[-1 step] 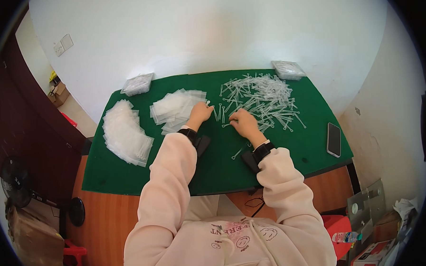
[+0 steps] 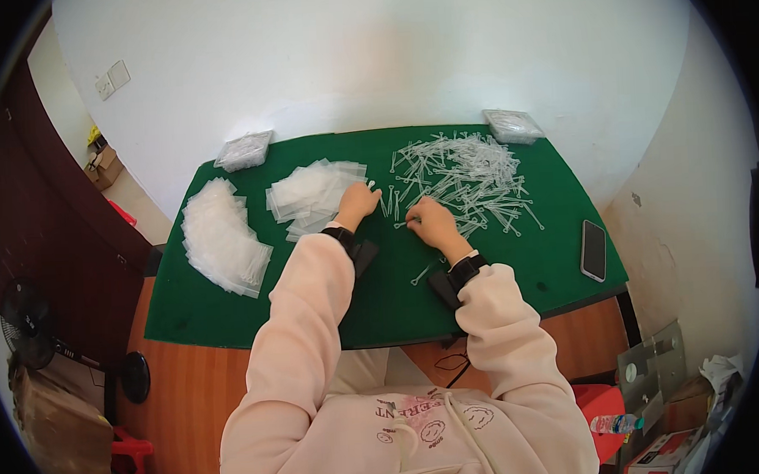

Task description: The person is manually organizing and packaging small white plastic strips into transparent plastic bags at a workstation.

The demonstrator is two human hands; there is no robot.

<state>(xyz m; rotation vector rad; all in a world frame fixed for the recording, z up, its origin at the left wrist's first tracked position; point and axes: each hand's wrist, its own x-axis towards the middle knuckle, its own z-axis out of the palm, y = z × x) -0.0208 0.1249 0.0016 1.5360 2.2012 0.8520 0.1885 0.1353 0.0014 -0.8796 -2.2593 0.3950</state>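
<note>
Hands first: two of them, both over the green surface (image 2: 230, 315). The left hand (image 2: 357, 204) rests with curled fingers on the near edge of a loose pile of clear flat bags (image 2: 314, 193); whether its grip has closed on a bag I cannot tell. The right hand (image 2: 430, 222) is bent down at the edge of a heap of clear plastic ties (image 2: 466, 178), fingertips pinched among them, though what exactly they pinch is too small to make out. The ties are far too many and too tangled to count; a stray one (image 2: 422, 274) lies near the right wrist.

A second, fanned stack of clear bags (image 2: 221, 238) sits well to the left. Two filled clear packets lie at the far corners, one left (image 2: 244, 150), one right (image 2: 513, 125). One dark phone (image 2: 593, 250) lies at the right edge. Each wrist carries a black band, with a dark object beside it half hidden by the sleeve.
</note>
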